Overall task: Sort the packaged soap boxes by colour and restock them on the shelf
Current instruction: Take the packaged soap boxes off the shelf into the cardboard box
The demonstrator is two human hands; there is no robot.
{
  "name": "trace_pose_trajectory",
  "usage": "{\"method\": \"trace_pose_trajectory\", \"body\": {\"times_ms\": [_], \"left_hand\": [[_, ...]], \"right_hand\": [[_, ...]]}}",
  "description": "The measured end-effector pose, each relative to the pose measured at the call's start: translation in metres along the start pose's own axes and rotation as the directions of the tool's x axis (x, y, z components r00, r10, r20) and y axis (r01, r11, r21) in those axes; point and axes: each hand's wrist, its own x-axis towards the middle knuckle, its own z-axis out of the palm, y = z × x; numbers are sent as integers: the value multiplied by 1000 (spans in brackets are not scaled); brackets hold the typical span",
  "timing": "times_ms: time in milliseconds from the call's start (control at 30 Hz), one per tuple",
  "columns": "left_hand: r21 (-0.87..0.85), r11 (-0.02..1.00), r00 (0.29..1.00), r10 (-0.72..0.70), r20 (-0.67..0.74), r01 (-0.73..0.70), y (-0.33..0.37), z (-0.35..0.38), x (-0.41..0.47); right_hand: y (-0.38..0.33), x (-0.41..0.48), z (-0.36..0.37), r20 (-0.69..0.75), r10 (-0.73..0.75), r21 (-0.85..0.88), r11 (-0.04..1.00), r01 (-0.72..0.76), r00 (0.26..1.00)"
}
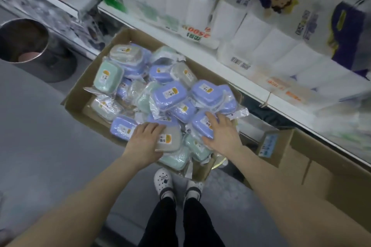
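Below the front edge of the shelf [220, 60], on the floor: an open cardboard carton [80, 94], heaped to the rim with soap boxes [170, 94] in purple, mint green and grey, all mixed, none sorted yet.

Each sealed in a loose clear bag [240, 111] with a spare flap. Probably slick and crinkly outside, with a hard shell inside. Likely light and stiff enough to squeeze without harm, but prone to slide off the pile or shift inside the wrap. Better to span the short sides of the shell between thumb and fingers than to pinch the flap.

By the carton's near edge, left hand [145, 138] laid on a grey soap box [172, 140], fingers fairly straight over its top, thumb along its near side, not closed round it.

Towards the near right corner, right hand [222, 134] spread flat, palm down, fingers resting on a purple soap box [198, 126], gripping nothing.

Worth lifting top pieces first; buried ones may drag neighbours along.
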Motion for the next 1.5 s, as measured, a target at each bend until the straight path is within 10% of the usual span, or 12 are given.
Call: {"method": "trace_pose_trajectory", "body": {"times_ms": [500, 867, 1500], "left_hand": [[254, 966, 975, -18, 223, -40, 18, 14, 52], [299, 936, 977, 209, -47, -186, 98, -107, 77], [459, 621, 530, 783, -326, -635, 482, -261, 158]], "right_hand": [[20, 27, 16, 38, -161, -157, 974, 165, 986], [68, -49, -111, -315, -129, -235, 971, 55, 940], [324, -283, -342, -836, 144, -176, 843, -508, 529]]}}
